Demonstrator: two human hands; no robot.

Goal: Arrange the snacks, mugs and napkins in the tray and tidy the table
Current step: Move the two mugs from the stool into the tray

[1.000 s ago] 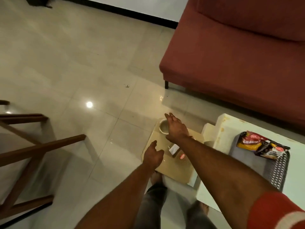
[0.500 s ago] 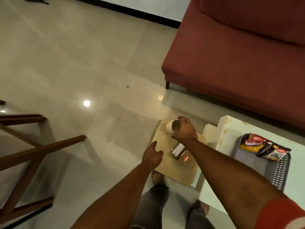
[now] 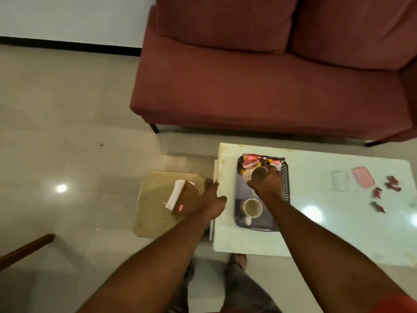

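My right hand (image 3: 268, 185) grips a mug (image 3: 260, 173), tipped on its side, above the middle of the dark tray (image 3: 286, 184) on the white table (image 3: 338, 222). A second white mug (image 3: 253, 207) stands upright at the tray's near end. Snack packets (image 3: 252, 161) lie at the tray's far end. My left hand (image 3: 213, 199) hovers, fingers loosely apart, between the table's left edge and a low beige stand (image 3: 151, 213). White napkins (image 3: 177, 195) and a brown packet (image 3: 187, 201) lie on that stand.
Several small red candies (image 3: 383, 193), a pink object (image 3: 363, 180) and a clear one (image 3: 339, 180) lie on the table's right half. A red sofa (image 3: 270, 86) stands behind the table. A wooden chair rail (image 3: 24, 249) enters at lower left. My feet are below.
My right hand picked the mug off the low stand and carried it right, over the tray. The view swung right, showing the whole table. My left hand stayed near the stand.
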